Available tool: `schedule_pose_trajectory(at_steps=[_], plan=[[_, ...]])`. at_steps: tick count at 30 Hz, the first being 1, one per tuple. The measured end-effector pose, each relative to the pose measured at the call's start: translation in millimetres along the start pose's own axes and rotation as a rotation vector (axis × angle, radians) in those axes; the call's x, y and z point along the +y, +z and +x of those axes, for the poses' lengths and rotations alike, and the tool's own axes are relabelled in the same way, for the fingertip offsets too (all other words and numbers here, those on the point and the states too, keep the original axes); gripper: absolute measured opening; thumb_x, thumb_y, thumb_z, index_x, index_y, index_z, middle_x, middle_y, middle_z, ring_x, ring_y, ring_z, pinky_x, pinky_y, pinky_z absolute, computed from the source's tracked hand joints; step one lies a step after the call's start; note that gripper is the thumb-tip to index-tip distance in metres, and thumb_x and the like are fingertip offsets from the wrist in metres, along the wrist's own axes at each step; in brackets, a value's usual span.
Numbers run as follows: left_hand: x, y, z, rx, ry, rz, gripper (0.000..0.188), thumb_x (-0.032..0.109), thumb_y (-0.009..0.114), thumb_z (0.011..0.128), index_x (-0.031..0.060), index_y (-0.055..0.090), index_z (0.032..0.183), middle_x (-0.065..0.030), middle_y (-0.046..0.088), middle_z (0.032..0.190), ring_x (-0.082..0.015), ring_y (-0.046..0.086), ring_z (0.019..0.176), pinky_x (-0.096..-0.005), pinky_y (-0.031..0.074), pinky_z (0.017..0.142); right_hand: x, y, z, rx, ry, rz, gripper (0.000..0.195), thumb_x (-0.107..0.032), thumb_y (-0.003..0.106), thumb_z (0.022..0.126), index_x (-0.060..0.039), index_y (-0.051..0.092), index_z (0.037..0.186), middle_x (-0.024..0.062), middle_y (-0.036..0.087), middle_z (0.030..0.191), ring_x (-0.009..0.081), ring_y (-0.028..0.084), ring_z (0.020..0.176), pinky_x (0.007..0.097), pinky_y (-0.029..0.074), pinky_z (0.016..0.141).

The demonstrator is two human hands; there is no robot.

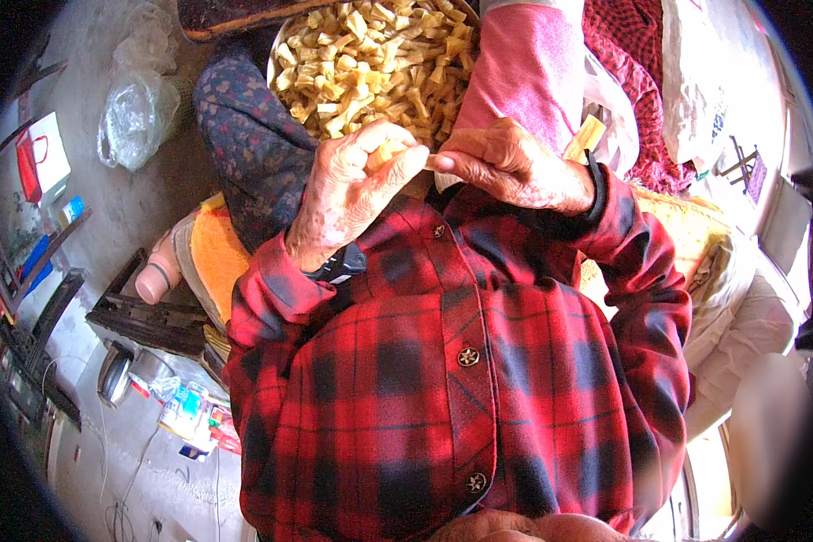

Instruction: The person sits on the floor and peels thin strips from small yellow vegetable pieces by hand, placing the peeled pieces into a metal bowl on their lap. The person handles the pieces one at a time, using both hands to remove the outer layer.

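My left hand (352,183) is closed around a pale yellow folded strip (385,154), part of which shows between its fingers. From the right, the thumb and fingers of my right hand (515,166) pinch a thin end close to my left thumb tip. Behind my right wrist a flat yellow strip (586,137) sticks out; I cannot tell whether that hand holds it. Just beyond both hands stands a round container (271,64) heaped with short yellow knotted pieces (372,68). The fingers hide the middle of the piece in work.
Dark floral cloth (251,129) covers my left leg, pink cloth (525,64) my right. A clear plastic bag (139,122) lies on the floor at left. A pink bottle (156,274) rests by a dark wooden frame (152,325). Red checked fabric (633,74) hangs at right.
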State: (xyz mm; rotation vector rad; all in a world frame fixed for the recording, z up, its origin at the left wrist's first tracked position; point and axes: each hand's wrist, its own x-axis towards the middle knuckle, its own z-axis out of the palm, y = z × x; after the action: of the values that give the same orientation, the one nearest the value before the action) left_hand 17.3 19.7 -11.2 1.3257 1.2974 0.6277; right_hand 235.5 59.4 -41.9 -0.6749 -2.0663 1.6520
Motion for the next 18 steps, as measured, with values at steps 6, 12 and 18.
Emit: schedule_pose_trajectory(at_steps=[6, 12, 18], plan=[[-1, -10, -13, 0.087, -0.028, -0.138, 0.015, 0.013, 0.063, 0.092, 0.0002, 0.065, 0.086, 0.0024, 0.057, 0.069, -0.0027, 0.048, 0.063, -0.0202, 0.039, 0.055, -13, -10, -6, -0.006, 0.028, 0.039, 0.027, -0.022, 0.050, 0.100, 0.0013, 0.059, 0.089, 0.0177, 0.053, 0.066, 0.0320, 0.057, 0.061, 0.0412, 0.042, 0.057], [-4, -19, -14, 0.028, -0.221, -0.436, 0.026, 0.026, 0.055, 0.098, 0.0014, 0.064, 0.096, 0.0032, 0.055, 0.072, -0.0024, 0.043, 0.061, -0.0190, 0.036, 0.053, -20, -17, -2, -0.073, 0.218, 0.132, 0.032, -0.025, 0.048, 0.101, 0.0028, 0.058, 0.088, 0.0161, 0.050, 0.066, 0.0278, 0.054, 0.060, 0.0389, 0.041, 0.057], [-20, -27, -19, -0.084, -0.269, -0.629, 0.033, 0.033, 0.049, 0.100, 0.0025, 0.060, 0.098, 0.0025, 0.049, 0.073, -0.0028, 0.040, 0.059, -0.0181, 0.036, 0.051, -14, -16, -3, -0.054, 0.203, 0.191, 0.035, -0.026, 0.046, 0.102, 0.0041, 0.059, 0.090, 0.0133, 0.055, 0.070, 0.0224, 0.056, 0.065, 0.0365, 0.044, 0.061]])
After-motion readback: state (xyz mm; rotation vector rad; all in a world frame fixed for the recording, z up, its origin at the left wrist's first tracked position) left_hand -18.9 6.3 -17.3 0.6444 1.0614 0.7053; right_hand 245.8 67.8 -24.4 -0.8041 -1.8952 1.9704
